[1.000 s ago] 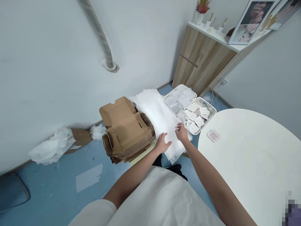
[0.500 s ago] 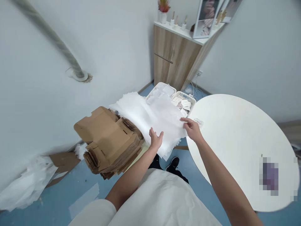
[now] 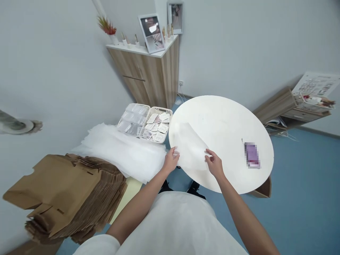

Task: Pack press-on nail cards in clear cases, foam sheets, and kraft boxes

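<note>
Left hand [image 3: 171, 160] was closed narrow on the near-left edge of a single white sheet [image 3: 191, 146], thumb against fingers. Right hand [image 3: 214, 165] pinched the near-right edge the same way. Neither hand held anything else.

The sheet sat over the near-left part of the round white worktop [image 3: 228, 117]. Its far end was on or just above the surface, couldn't tell which. The left side reached the worktop's rim.

Handling, my read:
- Very light, thin, semi-translucent and limp, with no stiffness of its own. It looked like non-woven or tissue-type material.
- It would sag and fold if held at one point, so a two-point hold at opposite edges, as here, keeps it flat.
- It catches air easily, so fast moves would make it flutter or curl.
- It's probably easy to crease or tear at the pinch, so a light fingertip grip near the corners is better than a fist.
- Not slippery, though sheets like this tend to cling to one another.

Around the worktop:
- A stack of white sheets [image 3: 124, 152] lay just left of it.
- Two baskets sat at its far-left edge, one of clear packets [image 3: 132, 118] and one of small printed sachets [image 3: 157, 124].
- A pile of flat cardboard boxes [image 3: 69, 194] was well left of it, nearer the person.
- A small purple item [image 3: 251, 155], blurred out, lay on its right half, well apart from the sheet.
</note>
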The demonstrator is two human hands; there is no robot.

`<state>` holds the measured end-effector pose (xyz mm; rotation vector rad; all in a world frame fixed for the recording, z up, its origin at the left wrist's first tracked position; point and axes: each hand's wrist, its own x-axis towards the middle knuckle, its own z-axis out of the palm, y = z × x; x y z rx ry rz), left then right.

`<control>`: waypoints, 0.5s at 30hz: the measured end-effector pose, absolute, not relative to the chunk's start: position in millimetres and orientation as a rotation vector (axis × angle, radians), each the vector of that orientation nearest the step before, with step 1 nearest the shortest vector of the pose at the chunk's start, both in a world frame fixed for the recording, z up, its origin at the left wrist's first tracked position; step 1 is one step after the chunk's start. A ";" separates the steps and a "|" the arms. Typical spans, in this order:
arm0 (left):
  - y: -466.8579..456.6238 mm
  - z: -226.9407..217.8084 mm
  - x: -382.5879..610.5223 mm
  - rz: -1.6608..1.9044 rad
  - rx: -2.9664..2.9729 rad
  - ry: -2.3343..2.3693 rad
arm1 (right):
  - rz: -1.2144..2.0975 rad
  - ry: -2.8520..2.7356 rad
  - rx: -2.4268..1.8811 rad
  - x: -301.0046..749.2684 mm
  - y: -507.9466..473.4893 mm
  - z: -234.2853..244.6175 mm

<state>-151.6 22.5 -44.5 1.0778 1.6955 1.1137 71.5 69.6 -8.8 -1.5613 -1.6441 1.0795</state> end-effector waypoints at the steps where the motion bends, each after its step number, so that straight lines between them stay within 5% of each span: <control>1: 27.5 -45.8 -138.4 1.071 1.090 1.708 | 1.066 -1.646 -1.581 87.8 68.4 -14.5; 15: 69.1 -78.7 -20.3 0.680 1.114 1.925 | 0.983 -1.812 -1.753 220.1 83.6 -80.2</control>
